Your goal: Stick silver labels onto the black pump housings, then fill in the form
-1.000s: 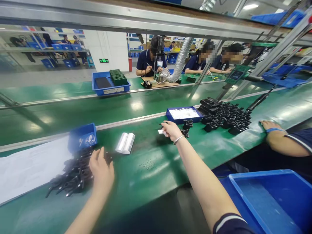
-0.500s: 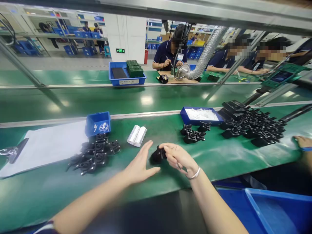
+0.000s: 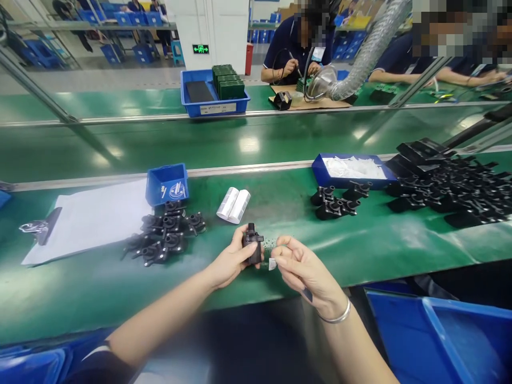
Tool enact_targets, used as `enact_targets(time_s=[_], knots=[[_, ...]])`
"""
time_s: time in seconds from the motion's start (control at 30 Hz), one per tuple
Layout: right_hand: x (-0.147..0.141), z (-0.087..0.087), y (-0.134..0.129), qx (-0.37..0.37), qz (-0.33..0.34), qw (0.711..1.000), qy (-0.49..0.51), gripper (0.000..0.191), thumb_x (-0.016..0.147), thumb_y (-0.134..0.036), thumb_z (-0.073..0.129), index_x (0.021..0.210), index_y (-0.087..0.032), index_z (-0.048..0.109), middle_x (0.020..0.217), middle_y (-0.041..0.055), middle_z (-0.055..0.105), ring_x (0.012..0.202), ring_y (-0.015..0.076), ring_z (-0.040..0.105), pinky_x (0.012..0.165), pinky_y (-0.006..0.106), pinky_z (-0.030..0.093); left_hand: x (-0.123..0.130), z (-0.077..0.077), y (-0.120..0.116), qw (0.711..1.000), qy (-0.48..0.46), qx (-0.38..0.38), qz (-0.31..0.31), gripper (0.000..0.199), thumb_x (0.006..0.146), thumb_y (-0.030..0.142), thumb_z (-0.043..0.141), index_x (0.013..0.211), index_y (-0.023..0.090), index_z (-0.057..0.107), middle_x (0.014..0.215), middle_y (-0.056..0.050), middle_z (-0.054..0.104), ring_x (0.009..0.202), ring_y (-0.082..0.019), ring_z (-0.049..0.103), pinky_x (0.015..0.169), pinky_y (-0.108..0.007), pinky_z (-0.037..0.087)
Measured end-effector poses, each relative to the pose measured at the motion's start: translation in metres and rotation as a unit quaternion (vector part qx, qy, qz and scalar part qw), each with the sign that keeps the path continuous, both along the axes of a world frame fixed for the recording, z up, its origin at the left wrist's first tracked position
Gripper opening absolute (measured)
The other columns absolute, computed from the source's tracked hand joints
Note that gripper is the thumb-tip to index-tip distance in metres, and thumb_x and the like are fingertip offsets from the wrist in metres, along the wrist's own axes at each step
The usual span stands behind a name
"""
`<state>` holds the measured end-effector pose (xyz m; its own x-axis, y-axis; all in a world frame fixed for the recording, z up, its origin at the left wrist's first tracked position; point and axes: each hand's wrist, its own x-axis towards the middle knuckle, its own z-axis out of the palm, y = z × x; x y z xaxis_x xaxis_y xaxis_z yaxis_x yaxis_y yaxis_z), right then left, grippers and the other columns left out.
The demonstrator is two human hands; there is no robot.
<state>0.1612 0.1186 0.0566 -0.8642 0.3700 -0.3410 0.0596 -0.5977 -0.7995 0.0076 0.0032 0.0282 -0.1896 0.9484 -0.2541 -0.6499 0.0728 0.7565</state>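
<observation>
My left hand (image 3: 227, 262) grips a small black plastic part (image 3: 253, 244) and holds it upright just above the green bench near its front edge. My right hand (image 3: 304, 272) is close beside it on the right, pinching a small white label (image 3: 272, 263) between thumb and fingers; a silver bangle sits on that wrist. Left of my hands lies a heap of similar black parts (image 3: 165, 239). Three more black parts (image 3: 335, 202) stand to the right, in front of a shallow blue tray of white labels (image 3: 352, 169).
Two white label rolls (image 3: 234, 205) lie behind my hands. A small blue bin (image 3: 167, 183) and a clipboard with paper (image 3: 86, 220) sit at the left. Many black parts (image 3: 452, 184) are piled far right. Blue crates (image 3: 440, 341) stand below the bench. Other people work across the conveyor.
My left hand has closed on the black part and lifted it upright. My right hand let go of the part and now pinches the white label beside it. The view tilted downward.
</observation>
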Motion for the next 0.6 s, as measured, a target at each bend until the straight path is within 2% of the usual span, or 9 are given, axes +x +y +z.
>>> enact_targets(time_s=[0.1,0.2,0.33,0.6], knots=[[-0.007,-0.008,-0.008,-0.005,0.003,1.0,0.001,0.032,0.079,-0.032,0.076,0.095,-0.022,0.05,0.068,-0.0082,0.055,0.033,-0.0007,0.026,0.034,0.016,0.014,-0.001,-0.004,-0.001,1.0,0.027,-0.01,-0.009,0.065,0.084,0.043,0.068,0.134,0.03,0.029,0.102,-0.002,0.056,0.081,-0.014,0.058,0.075,-0.03,0.046],[-0.012,-0.012,-0.01,0.002,0.003,1.0,0.0,0.032,0.08,-0.033,0.075,0.095,-0.021,0.049,0.069,-0.0067,0.057,0.035,0.0001,0.029,0.034,0.016,0.016,0.0,-0.007,0.0,0.999,0.043,-0.013,-0.004,0.055,0.086,0.046,0.064,0.129,0.026,0.036,0.104,-0.002,0.054,0.078,-0.013,0.056,0.072,-0.03,0.047],[-0.016,-0.012,-0.011,0.004,-0.009,1.0,-0.005,0.033,0.08,-0.031,0.075,0.092,-0.022,0.046,0.071,-0.0059,0.06,0.035,0.0002,0.03,0.035,0.017,0.016,0.0,-0.007,0.001,0.999,0.044,-0.025,0.007,0.046,0.089,0.049,0.058,0.124,0.025,0.041,0.106,-0.002,0.052,0.079,-0.013,0.053,0.067,-0.028,0.047],[-0.022,-0.011,-0.01,-0.01,-0.008,1.0,-0.021,0.034,0.077,-0.03,0.076,0.083,-0.021,0.044,0.06,-0.008,0.057,0.033,-0.0002,0.029,0.035,0.015,0.015,0.0,-0.005,0.0,0.999,0.028,-0.031,-0.004,0.047,0.088,0.048,0.059,0.126,0.027,0.041,0.106,-0.004,0.052,0.078,-0.013,0.054,0.067,-0.03,0.047]])
